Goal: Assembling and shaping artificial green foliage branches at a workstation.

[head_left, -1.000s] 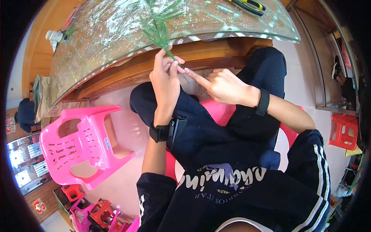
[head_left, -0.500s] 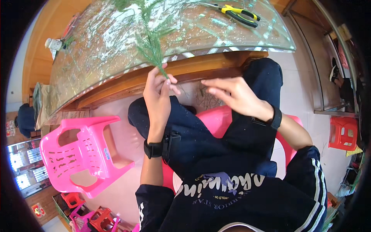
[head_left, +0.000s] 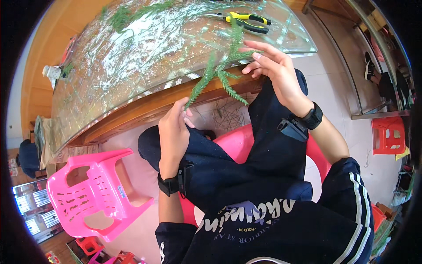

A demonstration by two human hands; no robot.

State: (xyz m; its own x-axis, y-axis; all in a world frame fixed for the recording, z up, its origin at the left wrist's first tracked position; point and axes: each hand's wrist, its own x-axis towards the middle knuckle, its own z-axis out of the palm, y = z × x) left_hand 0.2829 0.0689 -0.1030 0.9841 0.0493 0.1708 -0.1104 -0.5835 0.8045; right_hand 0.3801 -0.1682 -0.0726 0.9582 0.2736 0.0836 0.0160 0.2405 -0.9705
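Note:
My left hand [head_left: 173, 132] pinches the lower stem end of a green fern-like sprig [head_left: 217, 75] that slants up and to the right over the table's wooden edge. My right hand [head_left: 272, 70] is raised at the sprig's upper fronds, fingers spread, its fingertips touching or close beside the leaves. Both wrists wear black bands. I sit on a pink plastic chair [head_left: 318, 158] with dark trousers over my knees.
A glass-topped wooden table [head_left: 132, 110] lies ahead, strewn with green cuttings. Yellow-handled pliers [head_left: 246, 22] rest at its far right. An empty pink chair [head_left: 92, 193] stands to my left, a red stool [head_left: 389, 134] to the right. Trimmed stems litter the floor under the table.
The right hand has lifted from near my knee up to the sprig's top. The sprig has tilted rightward and the left hand has dropped lower.

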